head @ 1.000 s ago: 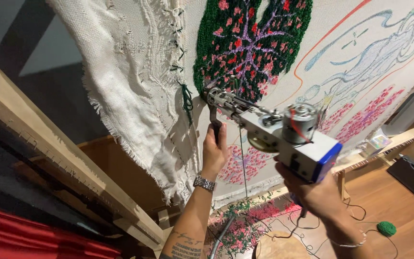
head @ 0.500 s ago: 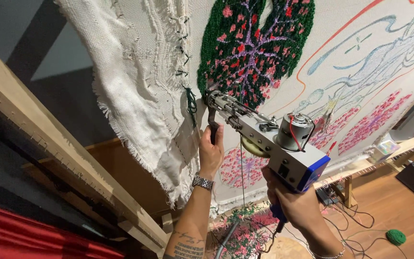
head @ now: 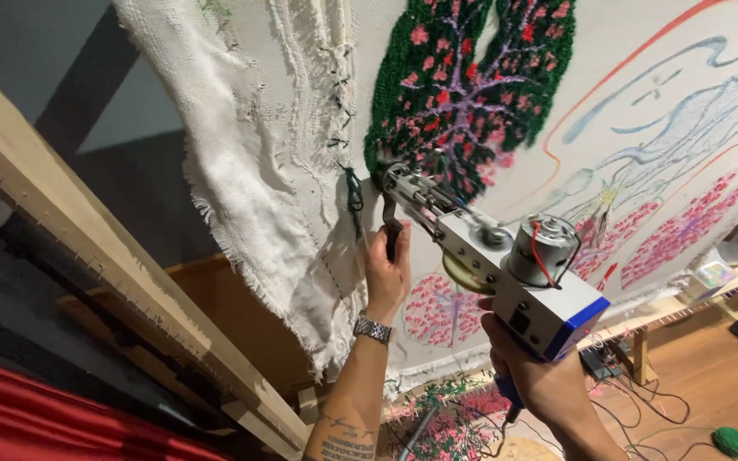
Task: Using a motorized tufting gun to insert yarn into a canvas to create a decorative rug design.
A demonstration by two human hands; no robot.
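Risen slightly, tufting gun is gripped by both hands: left, right.

The tufting gun sits at the centre with its needle end touching the stretched backing cloth just below the tufted tree patch, the left hand wrapped around its front handle and the right hand lower and to the right, gripped around its rear handle. A loose flap of cloth hangs to the left of the gun, and left of that the wooden frame beam runs diagonally down toward the bottom centre. On the floor at lower right lie a ball of yarn and cables, with a wooden bench above them along the cloth's lower edge.
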